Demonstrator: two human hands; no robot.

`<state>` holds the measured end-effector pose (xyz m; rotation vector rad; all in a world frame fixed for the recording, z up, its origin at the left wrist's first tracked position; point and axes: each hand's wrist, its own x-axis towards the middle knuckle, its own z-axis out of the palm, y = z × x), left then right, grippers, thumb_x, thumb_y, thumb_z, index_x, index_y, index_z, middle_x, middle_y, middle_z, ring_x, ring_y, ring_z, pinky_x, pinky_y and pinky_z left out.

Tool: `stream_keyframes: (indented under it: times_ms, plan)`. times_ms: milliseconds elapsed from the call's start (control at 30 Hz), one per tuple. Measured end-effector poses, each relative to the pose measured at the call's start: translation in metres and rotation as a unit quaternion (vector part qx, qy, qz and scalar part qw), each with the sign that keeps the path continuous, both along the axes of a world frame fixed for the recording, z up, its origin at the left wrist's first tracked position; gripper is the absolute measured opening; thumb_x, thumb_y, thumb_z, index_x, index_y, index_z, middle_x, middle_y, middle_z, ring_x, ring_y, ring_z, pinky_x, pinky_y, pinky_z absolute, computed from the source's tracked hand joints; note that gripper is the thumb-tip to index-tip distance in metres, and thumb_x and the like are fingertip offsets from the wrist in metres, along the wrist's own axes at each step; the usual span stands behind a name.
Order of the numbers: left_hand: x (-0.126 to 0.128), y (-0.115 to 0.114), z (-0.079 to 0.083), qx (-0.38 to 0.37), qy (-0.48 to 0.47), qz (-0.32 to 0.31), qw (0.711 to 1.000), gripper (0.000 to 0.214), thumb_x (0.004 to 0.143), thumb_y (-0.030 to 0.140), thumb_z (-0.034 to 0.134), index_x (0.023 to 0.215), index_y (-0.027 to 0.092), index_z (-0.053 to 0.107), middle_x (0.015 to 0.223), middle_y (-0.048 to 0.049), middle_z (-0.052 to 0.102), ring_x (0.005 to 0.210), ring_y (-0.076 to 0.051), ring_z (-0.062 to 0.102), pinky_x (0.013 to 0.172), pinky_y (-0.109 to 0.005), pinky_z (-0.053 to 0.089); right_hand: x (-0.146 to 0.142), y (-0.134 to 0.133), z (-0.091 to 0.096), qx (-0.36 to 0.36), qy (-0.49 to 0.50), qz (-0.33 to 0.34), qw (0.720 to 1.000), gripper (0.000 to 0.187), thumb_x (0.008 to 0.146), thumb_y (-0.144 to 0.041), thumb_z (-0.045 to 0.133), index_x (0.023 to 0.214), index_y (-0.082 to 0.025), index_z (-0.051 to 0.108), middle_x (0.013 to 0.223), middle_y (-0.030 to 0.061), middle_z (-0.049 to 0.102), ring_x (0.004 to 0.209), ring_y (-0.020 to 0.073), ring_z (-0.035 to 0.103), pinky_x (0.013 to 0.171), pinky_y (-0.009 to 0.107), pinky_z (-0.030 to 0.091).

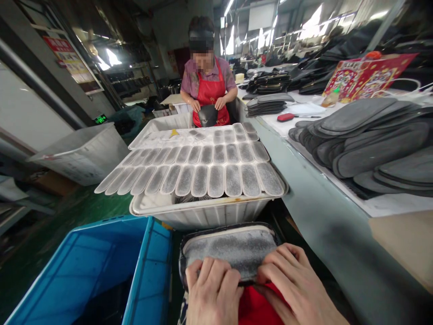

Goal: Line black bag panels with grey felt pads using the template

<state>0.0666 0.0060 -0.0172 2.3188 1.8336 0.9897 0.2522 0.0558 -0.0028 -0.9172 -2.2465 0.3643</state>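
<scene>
A grey, speckled oval panel (233, 250) with a pale rim and black material around its edge lies in front of me, low in the head view. My left hand (214, 289) has its fingers curled over the near left edge. At the near right edge, my right hand (294, 282) pinches the black border, with the thumb underneath. Both hands are closed on the panel, and the fingertips hide part of its near side. Red cloth (259, 307) shows below it, between my hands.
Several similar grey oval pieces (199, 180) lie in rows across a white tub (216, 214). A blue crate (149, 266) stands at the left. Stacked dark panels (375, 135) lie on the right-hand table (304, 189). Opposite, a person in a red apron (211, 92) holds a black piece (207, 116).
</scene>
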Motion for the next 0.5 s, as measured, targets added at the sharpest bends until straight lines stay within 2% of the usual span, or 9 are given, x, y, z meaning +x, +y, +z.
stream_keyframes:
  times_ms: [200, 367, 500]
  plan:
    - [-0.001, -0.003, 0.004, 0.069, 0.026, -0.035, 0.997, 0.025, 0.094, 0.008, 0.047, 0.075, 0.021, 0.056, 0.07, 0.0036, 0.062, 0.064, -0.013, 0.052, 0.074, -0.032, 0.031, 0.005, 0.006, 0.004, 0.045, -0.013, 0.057, 0.997, 0.023, 0.089, -0.005, 0.049, 0.073, -0.021, 0.052, 0.069, -0.0022, 0.056, 0.068, 0.0149, 0.051, 0.077, 0.034, 0.035]
    - [-0.001, -0.004, 0.001, 0.062, 0.02, -0.009, 0.998, 0.021, 0.09, 0.007, 0.051, 0.076, 0.021, 0.057, 0.077, 0.0012, 0.063, 0.075, -0.016, 0.056, 0.072, -0.031, 0.033, 0.006, 0.007, 0.006, 0.048, -0.019, 0.053, 0.997, 0.015, 0.087, -0.007, 0.054, 0.085, -0.021, 0.058, 0.074, -0.0024, 0.061, 0.072, 0.0148, 0.054, 0.081, 0.033, 0.035]
    - [0.002, -0.006, -0.006, 0.099, 0.05, -0.012, 0.994, 0.022, 0.087, 0.0, 0.048, 0.084, 0.02, 0.058, 0.075, 0.0007, 0.065, 0.067, -0.016, 0.056, 0.067, -0.031, 0.034, 0.001, 0.005, -0.004, 0.045, 0.005, 0.044, 0.998, 0.018, 0.09, -0.012, 0.052, 0.075, -0.021, 0.054, 0.072, -0.0019, 0.058, 0.069, 0.0149, 0.051, 0.08, 0.035, 0.034]
